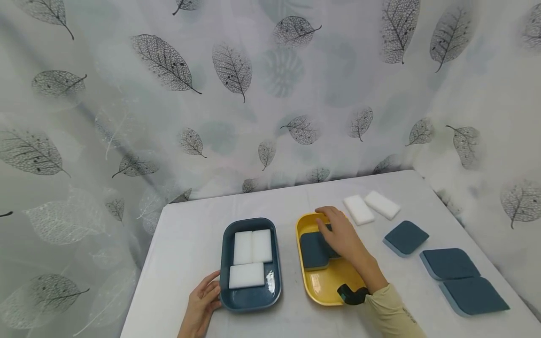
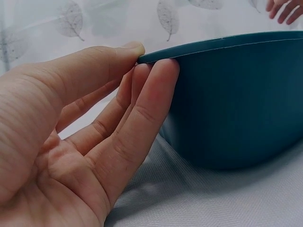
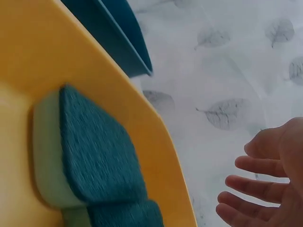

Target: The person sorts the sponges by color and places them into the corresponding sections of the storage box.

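My left hand (image 1: pixel 202 300) pinches the rim of a dark blue tray (image 1: pixel 253 303) at its left side. In the left wrist view the thumb (image 2: pixel 113 59) lies on top of the rim, with fingers beneath it. Three white sponge blocks (image 1: pixel 247 276) lie inside that tray. Over the far part of a yellow tray (image 1: pixel 317 286) hovers my right hand (image 1: pixel 341 234), its fingers loosely extended and holding nothing. Two scouring sponges (image 3: pixel 99 146) with dark blue tops and pale green sides sit side by side in the yellow tray; the hand partly covers one in the head view.
Two white sponge blocks (image 1: pixel 359 210) lie at the back right of the white-covered table (image 1: pixel 181 249). Nearer the right edge are three more dark-topped sponges (image 1: pixel 450 264). A leaf-printed curtain (image 1: pixel 270 94) hangs behind.
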Motion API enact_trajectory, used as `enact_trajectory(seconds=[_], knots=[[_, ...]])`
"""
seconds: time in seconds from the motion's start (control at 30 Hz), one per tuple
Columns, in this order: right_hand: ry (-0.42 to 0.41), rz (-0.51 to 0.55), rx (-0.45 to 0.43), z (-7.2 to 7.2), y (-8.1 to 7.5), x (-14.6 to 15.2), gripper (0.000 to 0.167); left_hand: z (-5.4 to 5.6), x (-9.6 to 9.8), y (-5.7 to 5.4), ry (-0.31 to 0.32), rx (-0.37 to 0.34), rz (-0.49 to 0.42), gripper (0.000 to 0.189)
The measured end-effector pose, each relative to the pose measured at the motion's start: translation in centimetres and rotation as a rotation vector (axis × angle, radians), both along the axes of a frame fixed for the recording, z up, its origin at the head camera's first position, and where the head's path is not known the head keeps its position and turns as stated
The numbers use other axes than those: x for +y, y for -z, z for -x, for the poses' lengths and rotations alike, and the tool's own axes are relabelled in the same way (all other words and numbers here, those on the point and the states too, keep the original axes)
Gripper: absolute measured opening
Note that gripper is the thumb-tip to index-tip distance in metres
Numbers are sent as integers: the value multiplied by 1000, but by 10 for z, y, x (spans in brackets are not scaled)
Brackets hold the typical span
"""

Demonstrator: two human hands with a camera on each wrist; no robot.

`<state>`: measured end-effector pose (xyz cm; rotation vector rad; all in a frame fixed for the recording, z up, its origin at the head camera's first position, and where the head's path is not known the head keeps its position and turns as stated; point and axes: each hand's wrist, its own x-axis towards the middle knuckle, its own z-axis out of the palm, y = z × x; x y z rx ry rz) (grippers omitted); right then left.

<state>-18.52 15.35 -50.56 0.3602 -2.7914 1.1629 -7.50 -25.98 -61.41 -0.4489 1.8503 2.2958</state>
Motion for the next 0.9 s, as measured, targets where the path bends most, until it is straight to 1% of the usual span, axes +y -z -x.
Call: enact_trajectory(seconds=[0.1,0.23,0.47,0.7,0.8,0.9], knots=[[9,15,-5,1,1,16,37,-1,0,-3,-3,-6,4,36],[40,18,-3,2,2,36,39,0,0,-5,3,-3,14,39],[100,-1,28,10,6,67,38,3,1,-4,1,1,11,42],[162,-19,4,21,21,89,39,2,0,-2,6,11,3,41],[156,-26,8,26,28,94,39,2,-1,-1,0,6,1,39],[140,-62,22,31,33,100,40,1,-2,0,-9,2,-2,38]])
